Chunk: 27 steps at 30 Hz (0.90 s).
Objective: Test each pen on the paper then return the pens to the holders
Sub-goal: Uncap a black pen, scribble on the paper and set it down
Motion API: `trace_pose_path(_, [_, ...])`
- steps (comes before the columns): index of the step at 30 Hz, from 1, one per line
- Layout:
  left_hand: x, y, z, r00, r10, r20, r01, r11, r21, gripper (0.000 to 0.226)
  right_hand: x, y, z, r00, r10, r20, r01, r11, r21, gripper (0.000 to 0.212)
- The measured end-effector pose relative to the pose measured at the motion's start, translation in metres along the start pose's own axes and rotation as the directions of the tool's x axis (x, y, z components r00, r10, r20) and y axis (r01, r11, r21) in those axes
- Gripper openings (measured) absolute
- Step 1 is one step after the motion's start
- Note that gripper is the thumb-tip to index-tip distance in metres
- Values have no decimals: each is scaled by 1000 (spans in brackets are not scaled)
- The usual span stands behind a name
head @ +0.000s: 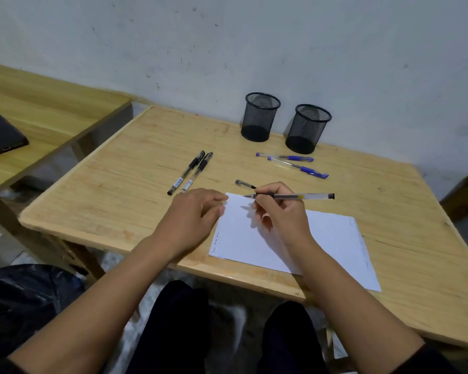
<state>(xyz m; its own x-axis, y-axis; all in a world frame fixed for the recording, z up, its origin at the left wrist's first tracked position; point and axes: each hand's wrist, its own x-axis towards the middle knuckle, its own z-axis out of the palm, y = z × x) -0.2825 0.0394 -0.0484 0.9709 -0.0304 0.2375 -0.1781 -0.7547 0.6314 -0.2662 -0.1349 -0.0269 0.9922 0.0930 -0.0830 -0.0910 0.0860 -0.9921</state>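
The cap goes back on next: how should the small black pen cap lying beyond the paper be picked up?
Pinch the small black pen cap across its middle from above: it lies flat on the wooden table, open ground on its left, the right hand close on its right.

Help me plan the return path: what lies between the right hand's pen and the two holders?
In the head view, a loose pen cap lies just beyond the right hand; two blue pens lie before the holders.
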Motion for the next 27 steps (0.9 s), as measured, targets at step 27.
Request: trace_pose_path(27, [70, 60, 23, 992, 122, -13, -122, 963, -239, 17, 20, -31, -42, 977, -125, -173, 120, 992, -42, 7])
